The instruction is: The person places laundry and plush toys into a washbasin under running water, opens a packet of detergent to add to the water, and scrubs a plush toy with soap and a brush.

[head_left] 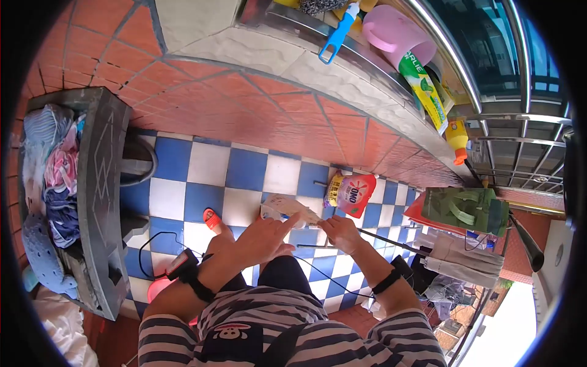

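Observation:
My right hand [342, 233] is closed, its fingertips pinching one end of a pale, limp piece with a faint pinkish-brown print [287, 205]. Whether this piece is cloth or thin plastic I cannot make out. From the pinch it reaches left, past the fingers of my left hand [269, 235]. That hand is open, index finger stretched out and thumb apart, close to the piece; any contact is hard to see. Both hands are in front of my striped shirt [269, 312], over the blue and white tiled floor [247, 168].
A red and purple OMO bag [351, 194] is ahead. At left, a grey stone basin [98, 202] holds clothes [61, 165]. A ledge [293, 73] carries a pink mug [397, 29], a blue-handled brush [338, 38] and a yellow bottle [457, 136]. Towels [465, 260] hang at right.

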